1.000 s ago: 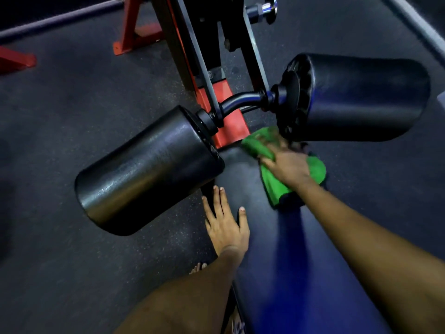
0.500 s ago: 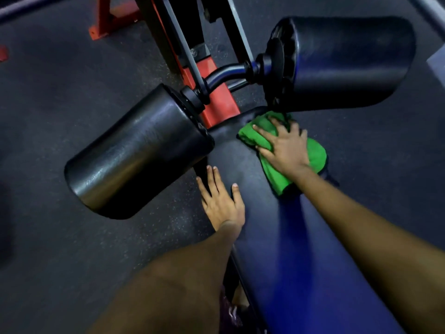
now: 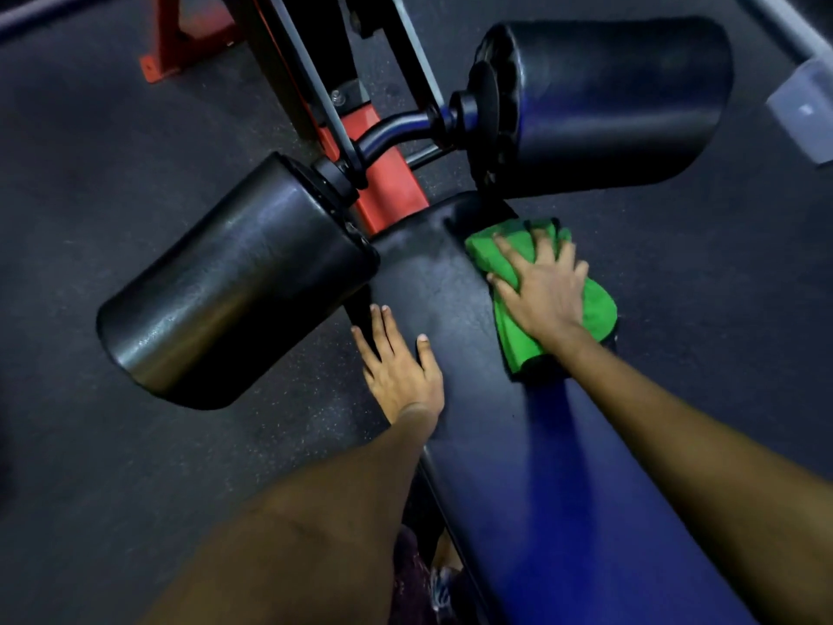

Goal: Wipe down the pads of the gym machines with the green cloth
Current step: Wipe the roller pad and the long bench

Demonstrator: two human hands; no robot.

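Observation:
A long dark blue bench pad [image 3: 532, 466] runs from the bottom right up toward the machine's frame. The green cloth [image 3: 514, 327] lies folded on the pad's far right part. My right hand [image 3: 541, 290] presses flat on the cloth with the fingers spread. At the pad's left edge my left hand [image 3: 396, 363] rests flat, fingers straight and pointing away from me. Two black roller pads stand beyond the bench end: the left roller pad [image 3: 234, 281] and the right roller pad [image 3: 604, 106], joined by a dark bar.
A red and black machine frame [image 3: 387, 191] rises between the rollers. Dark speckled rubber floor [image 3: 112, 151] surrounds the bench. Another red frame foot [image 3: 176, 47] sits at the top left, and a grey rail with a pale box [image 3: 802, 101] at the top right.
My right hand has slid the green cloth a little toward me and to the right along the pad, away from the right roller. My left hand stays flat at the pad's left edge.

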